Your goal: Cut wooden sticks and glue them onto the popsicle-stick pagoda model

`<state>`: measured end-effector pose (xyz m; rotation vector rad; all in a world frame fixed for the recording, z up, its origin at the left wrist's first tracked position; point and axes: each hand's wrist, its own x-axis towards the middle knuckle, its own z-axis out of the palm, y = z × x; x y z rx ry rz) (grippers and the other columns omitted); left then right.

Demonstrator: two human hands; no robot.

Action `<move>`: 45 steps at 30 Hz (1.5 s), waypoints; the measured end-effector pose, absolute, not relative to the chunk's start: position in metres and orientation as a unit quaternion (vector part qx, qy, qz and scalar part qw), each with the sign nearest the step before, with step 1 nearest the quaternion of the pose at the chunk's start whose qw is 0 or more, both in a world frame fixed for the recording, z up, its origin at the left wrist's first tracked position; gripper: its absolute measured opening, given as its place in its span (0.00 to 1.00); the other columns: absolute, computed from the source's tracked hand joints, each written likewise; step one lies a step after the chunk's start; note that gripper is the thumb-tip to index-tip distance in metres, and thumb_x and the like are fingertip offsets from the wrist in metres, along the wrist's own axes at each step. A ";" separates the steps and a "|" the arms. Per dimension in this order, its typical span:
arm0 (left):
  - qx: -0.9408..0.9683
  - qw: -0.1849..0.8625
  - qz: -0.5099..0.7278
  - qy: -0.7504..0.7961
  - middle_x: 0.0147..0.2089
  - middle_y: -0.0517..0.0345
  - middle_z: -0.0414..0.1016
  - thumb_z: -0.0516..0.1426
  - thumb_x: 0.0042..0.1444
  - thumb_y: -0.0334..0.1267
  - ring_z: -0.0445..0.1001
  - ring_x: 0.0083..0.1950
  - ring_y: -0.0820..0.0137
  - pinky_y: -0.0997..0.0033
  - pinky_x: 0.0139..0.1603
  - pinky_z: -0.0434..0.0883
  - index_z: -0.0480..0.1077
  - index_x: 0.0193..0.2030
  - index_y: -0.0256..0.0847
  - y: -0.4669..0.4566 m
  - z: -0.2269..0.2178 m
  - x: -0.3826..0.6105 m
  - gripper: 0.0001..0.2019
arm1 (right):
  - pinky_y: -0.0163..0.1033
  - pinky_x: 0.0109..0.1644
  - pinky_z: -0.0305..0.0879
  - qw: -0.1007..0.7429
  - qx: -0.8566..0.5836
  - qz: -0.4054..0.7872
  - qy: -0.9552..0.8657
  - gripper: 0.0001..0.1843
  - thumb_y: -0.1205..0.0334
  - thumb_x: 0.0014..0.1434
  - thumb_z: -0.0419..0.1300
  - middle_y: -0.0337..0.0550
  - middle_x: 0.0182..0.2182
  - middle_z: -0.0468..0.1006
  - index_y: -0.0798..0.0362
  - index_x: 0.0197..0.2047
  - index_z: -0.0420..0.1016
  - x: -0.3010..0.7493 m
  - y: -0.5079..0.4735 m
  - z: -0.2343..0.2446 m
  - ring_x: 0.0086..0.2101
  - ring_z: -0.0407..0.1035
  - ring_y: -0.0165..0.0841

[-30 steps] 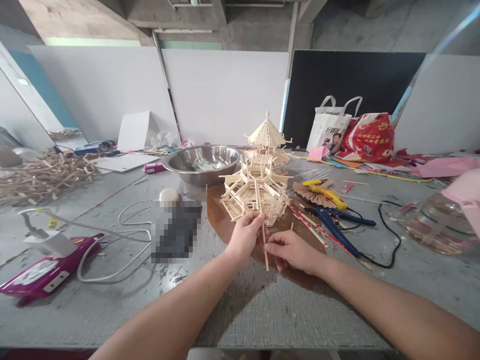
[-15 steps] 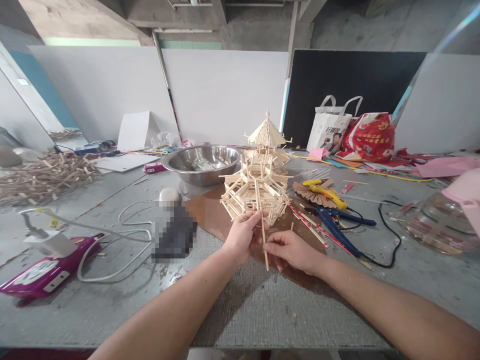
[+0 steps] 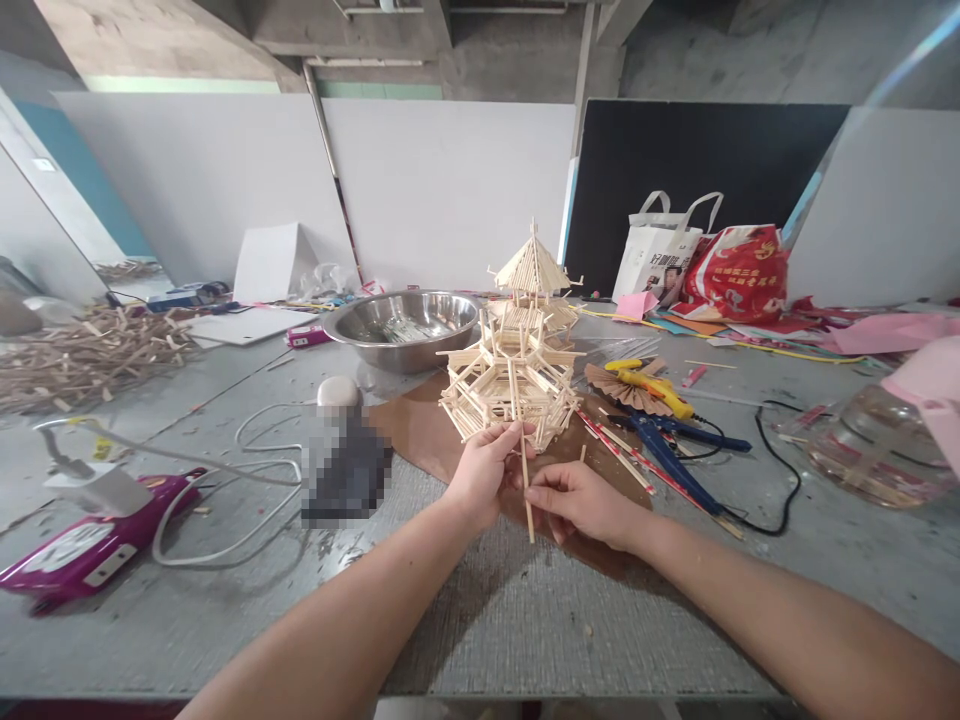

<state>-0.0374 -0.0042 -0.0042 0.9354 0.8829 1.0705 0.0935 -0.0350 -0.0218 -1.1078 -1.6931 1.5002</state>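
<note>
A thin wooden stick [image 3: 527, 480] points toward me, pinched between both my hands. My left hand [image 3: 487, 470] is closed on its far part, close to the front of the model. My right hand [image 3: 577, 503] grips the same stick nearer its free end, thumb on top. Just beyond my fingers stands a pagoda-like model [image 3: 517, 375] built of many light wooden sticks, with a pointed roof [image 3: 533, 265] at the back. It rests on a brown sheet [image 3: 420, 425], partly under my hands. Some fingertips are hidden behind the stick.
Right of the model lie a yellow glue gun [image 3: 664, 390], blue-handled pliers [image 3: 679, 470] and loose sticks. A metal basin [image 3: 405, 362] stands behind left. At left are a purple power strip [image 3: 150, 520] with a white cable and a pile of sticks [image 3: 90, 350]. A glass jar [image 3: 877, 450] stands at right.
Hardly anything differs. Both hands keep their hold on the stick, whose near end has shifted very slightly left in the view.
</note>
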 end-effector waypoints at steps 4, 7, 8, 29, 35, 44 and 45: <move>0.410 0.664 0.483 0.397 0.21 0.62 0.66 0.57 0.43 0.43 0.57 0.13 0.83 0.81 0.13 0.52 0.68 0.32 0.34 -0.004 -0.004 -0.036 0.13 | 0.28 0.17 0.50 0.299 -0.423 0.564 -0.643 0.17 0.50 0.50 0.53 0.31 0.11 0.63 0.55 0.22 0.63 0.093 -0.035 -0.021 0.13 0.57 0.22; 0.404 0.665 0.486 0.398 0.20 0.62 0.66 0.58 0.42 0.43 0.56 0.13 0.84 0.82 0.13 0.53 0.68 0.31 0.34 -0.005 -0.003 -0.036 0.13 | 0.28 0.17 0.50 0.300 -0.424 0.562 -0.643 0.17 0.50 0.50 0.53 0.31 0.11 0.63 0.56 0.22 0.63 0.094 -0.036 -0.021 0.13 0.57 0.21; 0.404 0.665 0.485 0.398 0.20 0.63 0.66 0.58 0.42 0.43 0.56 0.13 0.84 0.82 0.13 0.53 0.68 0.31 0.34 -0.005 -0.003 -0.036 0.13 | 0.28 0.17 0.50 0.301 -0.423 0.562 -0.644 0.17 0.50 0.51 0.53 0.31 0.11 0.63 0.56 0.22 0.64 0.094 -0.036 -0.021 0.13 0.57 0.21; 0.408 0.662 0.485 0.400 0.21 0.63 0.66 0.58 0.42 0.43 0.57 0.14 0.83 0.81 0.13 0.53 0.68 0.32 0.35 -0.005 -0.004 -0.036 0.13 | 0.28 0.17 0.50 0.305 -0.418 0.563 -0.644 0.17 0.49 0.50 0.54 0.32 0.12 0.64 0.56 0.22 0.63 0.094 -0.035 -0.022 0.13 0.57 0.21; 0.402 0.669 0.487 0.391 0.20 0.63 0.65 0.58 0.41 0.43 0.57 0.15 0.83 0.82 0.13 0.53 0.68 0.31 0.35 -0.006 -0.003 -0.036 0.13 | 0.28 0.17 0.52 0.309 -0.408 0.570 -0.643 0.18 0.49 0.50 0.53 0.35 0.16 0.68 0.56 0.22 0.64 0.094 -0.035 -0.023 0.14 0.58 0.21; 0.408 0.664 0.489 0.391 0.20 0.63 0.66 0.58 0.41 0.45 0.57 0.15 0.83 0.82 0.13 0.52 0.68 0.32 0.35 -0.003 -0.008 -0.037 0.15 | 0.28 0.17 0.52 0.305 -0.415 0.566 -0.644 0.18 0.49 0.50 0.53 0.34 0.16 0.68 0.56 0.23 0.64 0.093 -0.035 -0.022 0.14 0.58 0.21; 0.408 0.664 0.490 0.391 0.20 0.63 0.66 0.58 0.41 0.45 0.57 0.15 0.83 0.82 0.13 0.52 0.68 0.32 0.35 -0.003 -0.008 -0.037 0.15 | 0.28 0.17 0.51 0.305 -0.416 0.566 -0.643 0.18 0.49 0.50 0.53 0.34 0.16 0.68 0.56 0.23 0.64 0.093 -0.035 -0.022 0.14 0.58 0.21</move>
